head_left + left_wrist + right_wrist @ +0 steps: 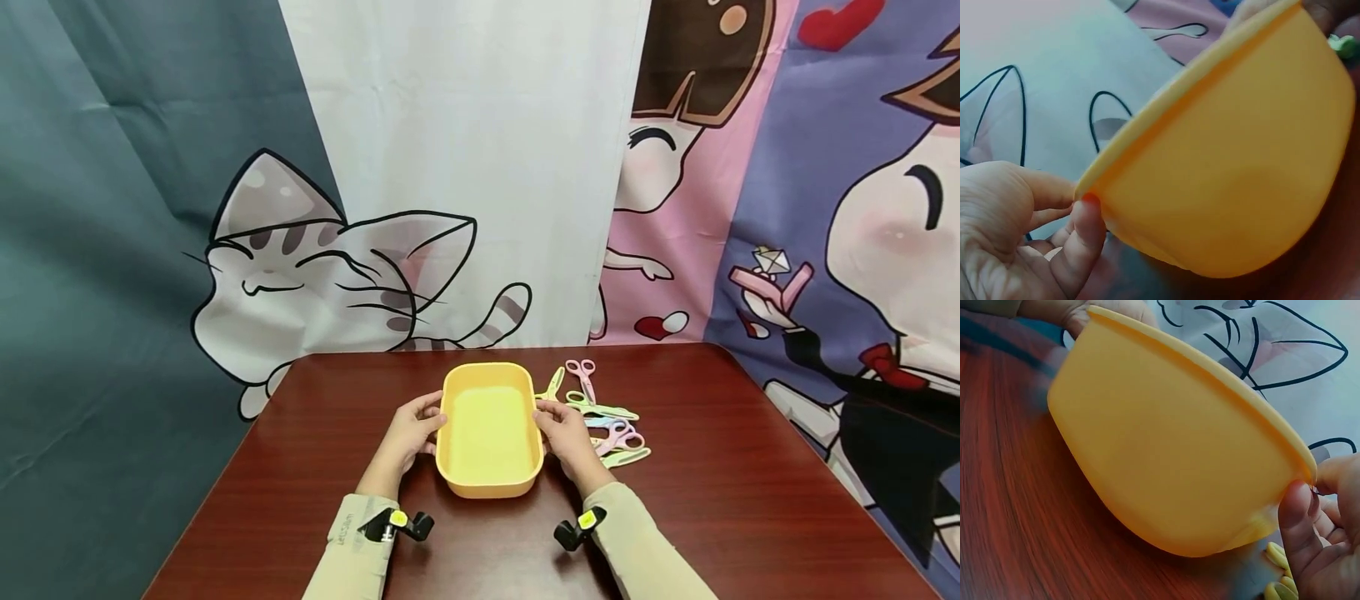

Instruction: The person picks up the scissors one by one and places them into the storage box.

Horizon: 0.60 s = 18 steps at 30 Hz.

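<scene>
A yellow rectangular plastic bin point(491, 437) with rounded corners is held between both hands, its open side facing me. My left hand point(408, 429) grips its left side; in the left wrist view the thumb point(1088, 222) presses just under the rim point(1166, 106) with the index finger opposite. On the other side my right hand point(567, 437) pinches the rim likewise, its thumb point(1295, 512) against the outer wall point(1166, 456). Several pastel scissors lie just right of the bin, among them a pink pair point(583, 377), a green pair point(603, 409) and a purple pair point(621, 436).
The dark red wooden table point(300, 500) has its far edge against a printed cloth backdrop point(480, 125). A light green pair of scissors point(553, 383) lies beside the bin's upper right corner. Both wrists carry small black cameras point(408, 525).
</scene>
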### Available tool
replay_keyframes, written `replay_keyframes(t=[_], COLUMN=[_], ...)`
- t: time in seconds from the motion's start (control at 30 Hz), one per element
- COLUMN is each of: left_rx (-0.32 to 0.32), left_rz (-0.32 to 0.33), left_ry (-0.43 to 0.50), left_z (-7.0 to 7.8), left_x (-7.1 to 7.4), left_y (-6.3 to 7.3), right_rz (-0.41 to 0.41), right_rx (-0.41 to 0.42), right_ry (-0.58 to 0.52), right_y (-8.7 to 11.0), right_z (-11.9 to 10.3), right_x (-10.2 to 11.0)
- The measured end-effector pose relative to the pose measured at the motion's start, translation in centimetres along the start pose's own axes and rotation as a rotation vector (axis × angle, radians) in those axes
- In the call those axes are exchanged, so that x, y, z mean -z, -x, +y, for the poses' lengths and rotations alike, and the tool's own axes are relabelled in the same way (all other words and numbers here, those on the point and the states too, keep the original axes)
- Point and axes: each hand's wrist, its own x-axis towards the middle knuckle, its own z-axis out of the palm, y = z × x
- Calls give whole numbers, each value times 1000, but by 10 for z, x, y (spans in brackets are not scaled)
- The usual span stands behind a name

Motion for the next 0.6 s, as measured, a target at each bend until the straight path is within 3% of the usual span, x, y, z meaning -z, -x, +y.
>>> replay_keyframes(t=[0.17,0.37,0.5,0.6], left_rx=[16,21,-25,-96], left_rz=[1,26,69,104], left_ry=[1,11,3,-8], left_z=[2,-2,-12,-21], left_x=[7,9,8,7], left_y=[-3,-2,-1,-4], right_rz=[16,68,77,90], right_rx=[26,91,127,169], right_ry=[-8,84,121,136], right_y=[1,-6,-4,-5], right_z=[-4,11,13,12], right_x=[-9,-11,-12,-11])
